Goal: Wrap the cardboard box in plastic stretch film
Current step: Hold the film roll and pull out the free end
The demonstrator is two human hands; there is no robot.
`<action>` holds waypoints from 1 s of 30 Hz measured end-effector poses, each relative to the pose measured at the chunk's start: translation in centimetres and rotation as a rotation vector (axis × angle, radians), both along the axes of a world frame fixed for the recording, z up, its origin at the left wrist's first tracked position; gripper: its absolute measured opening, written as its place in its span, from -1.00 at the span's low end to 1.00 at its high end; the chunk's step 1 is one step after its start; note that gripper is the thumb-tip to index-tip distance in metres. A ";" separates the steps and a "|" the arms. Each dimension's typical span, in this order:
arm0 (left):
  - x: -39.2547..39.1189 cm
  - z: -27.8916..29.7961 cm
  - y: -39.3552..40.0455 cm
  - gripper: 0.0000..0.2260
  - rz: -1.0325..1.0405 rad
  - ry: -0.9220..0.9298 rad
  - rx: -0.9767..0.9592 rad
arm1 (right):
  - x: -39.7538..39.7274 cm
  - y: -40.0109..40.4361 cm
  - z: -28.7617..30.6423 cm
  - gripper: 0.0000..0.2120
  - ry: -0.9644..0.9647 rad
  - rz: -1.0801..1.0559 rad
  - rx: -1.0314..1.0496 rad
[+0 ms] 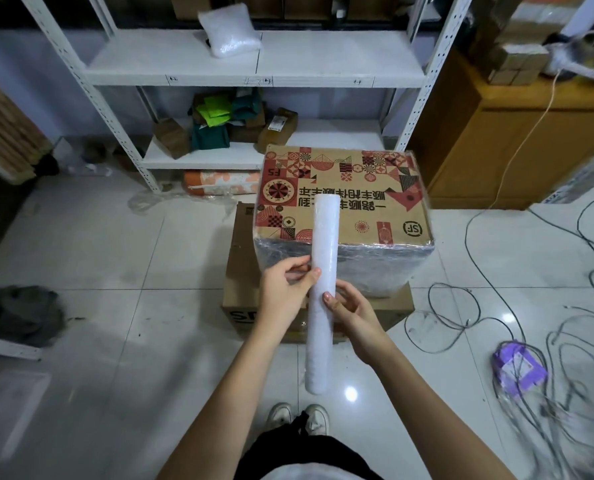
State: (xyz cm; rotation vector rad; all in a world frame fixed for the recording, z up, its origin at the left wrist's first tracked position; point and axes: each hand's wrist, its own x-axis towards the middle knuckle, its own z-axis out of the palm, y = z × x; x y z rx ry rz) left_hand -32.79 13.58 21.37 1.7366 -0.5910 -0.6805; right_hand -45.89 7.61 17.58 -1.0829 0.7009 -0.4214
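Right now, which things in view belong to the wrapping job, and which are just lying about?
Job:
- printed cardboard box, near side already filmed
- stretch film roll
- left hand and right hand, both gripping the roll

Lying about:
- plain box underneath
- cables
- purple packet
- shelf clutter

Even indoor light, glare spot on floor tiles (pixel 350 393); wide-angle bending at edges, corners softly blurred

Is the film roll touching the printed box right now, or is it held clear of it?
Cannot tell. In the head view the film roll, gripped by the left hand and right hand, overlaps the printed box, but one view cannot show contact or gap.
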 end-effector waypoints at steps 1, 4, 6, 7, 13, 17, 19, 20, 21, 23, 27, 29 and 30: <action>0.2 -0.1 0.0 -0.76 0.000 -0.008 0.001 | 0.1 0.0 0.0 -0.59 -0.002 -0.002 -0.002; 0.6 -0.1 0.1 -0.88 0.009 -0.031 -0.001 | 0.5 0.1 0.3 -0.61 0.007 -0.011 -0.006; 0.8 0.1 0.0 -0.85 0.013 -0.060 0.009 | 0.8 0.1 0.5 -0.61 0.008 -0.020 -0.007; 1.0 0.1 -0.1 -0.84 0.012 -0.049 0.012 | 0.9 0.0 0.6 -0.60 0.006 -0.022 -0.007; 1.7 0.1 -0.5 -0.82 -0.070 0.003 0.074 | 1.2 -0.1 1.0 -0.58 -0.001 -0.037 -0.034; 1.6 0.2 -0.7 -0.83 -0.109 -0.007 0.091 | 1.2 -0.2 1.1 -0.54 0.003 -0.046 -0.051; 1.6 0.2 -0.6 -0.83 -0.102 0.005 0.084 | 1.3 -0.2 1.2 -0.52 0.007 -0.048 -0.051; 1.6 0.3 -0.6 -0.83 -0.091 0.016 0.075 | 1.2 -0.2 1.1 -0.52 0.012 -0.044 -0.054; 1.7 0.5 -0.5 -0.83 -0.077 0.033 0.064 | 1.2 -0.2 1.1 -0.53 0.019 -0.043 -0.055; 2.0 0.7 -0.3 -0.84 -0.054 0.078 0.040 | 0.9 -0.2 0.9 -0.56 0.032 -0.057 -0.052; 2.4 1.0 0.2 -0.91 -0.128 0.079 0.053 | 0.3 -0.2 0.9 -0.58 0.030 -0.043 -0.127; 1.9 0.9 0.2 -0.84 -0.157 0.056 0.075 | 0.3 0.0 1.0 -0.56 0.010 -0.018 -0.168; 1.6 0.8 0.2 -0.81 -0.144 0.056 0.074 | 0.4 0.2 1.0 -0.56 0.001 -0.011 -0.182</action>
